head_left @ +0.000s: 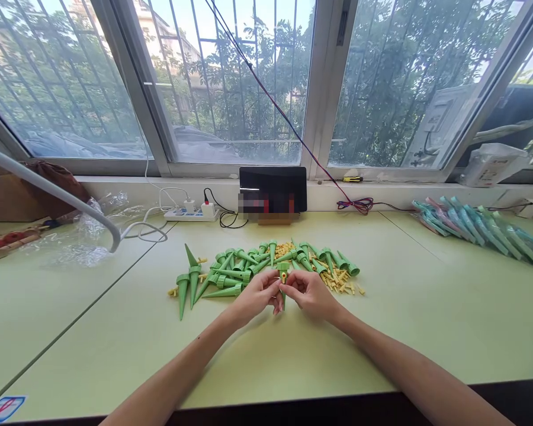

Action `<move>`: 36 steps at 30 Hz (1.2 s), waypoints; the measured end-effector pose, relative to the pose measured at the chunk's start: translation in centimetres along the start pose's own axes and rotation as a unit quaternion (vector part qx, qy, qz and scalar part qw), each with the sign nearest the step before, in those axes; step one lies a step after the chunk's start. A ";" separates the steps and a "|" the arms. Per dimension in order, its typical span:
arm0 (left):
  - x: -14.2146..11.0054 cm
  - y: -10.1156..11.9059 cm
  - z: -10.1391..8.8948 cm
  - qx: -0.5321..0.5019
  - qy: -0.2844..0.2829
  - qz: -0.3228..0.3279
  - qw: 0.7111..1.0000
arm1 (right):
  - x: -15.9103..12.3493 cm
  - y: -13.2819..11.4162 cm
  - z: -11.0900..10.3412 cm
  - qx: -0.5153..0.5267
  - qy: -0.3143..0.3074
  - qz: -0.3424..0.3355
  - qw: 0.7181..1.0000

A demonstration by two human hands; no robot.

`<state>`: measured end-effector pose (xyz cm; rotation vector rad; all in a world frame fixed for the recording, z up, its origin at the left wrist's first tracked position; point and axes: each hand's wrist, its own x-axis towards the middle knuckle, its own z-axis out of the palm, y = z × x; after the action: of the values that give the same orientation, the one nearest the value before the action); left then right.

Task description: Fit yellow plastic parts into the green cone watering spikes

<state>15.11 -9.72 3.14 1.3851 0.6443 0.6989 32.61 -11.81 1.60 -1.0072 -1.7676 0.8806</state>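
Between my two hands is a green plastic watering spike (283, 268), held upright with its cap at the top and its point down. A small yellow valve piece (283, 276) sits at the front of its cap. My left hand (261, 291) is closed around the spike from the left, and my right hand (311, 291) pinches it from the right near the yellow piece. Fingers hide much of the spike's body. Just behind my hands lies a heap of green spikes (233, 275), with a pile of small yellow pieces (337, 283) at its right.
A dark-screened tablet (273, 186) stands at the back, beside a power strip (190, 213) with cables. Bagged blue-green items (484, 231) lie far right. A white curved tube (57, 186) reaches in from the left, near clear plastic wrap (91, 236). A yellow cutter (352, 178) lies on the sill.
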 end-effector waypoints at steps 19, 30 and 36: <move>0.1 -0.1 -0.1 0.026 0.022 -0.004 0.999 | 0.0 -0.1 0.1 -0.045 0.009 -0.006 0.999; -0.1 -0.1 -0.3 0.118 0.061 0.013 0.991 | 0.2 0.4 0.0 -0.080 0.065 0.011 0.995; -0.3 -0.6 -0.4 0.227 0.083 0.014 0.970 | 0.3 0.9 -0.1 -0.142 0.037 0.010 0.989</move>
<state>14.68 -9.72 2.51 1.7702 0.9621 0.7220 32.82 -11.15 0.98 -1.2253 -1.8564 0.6047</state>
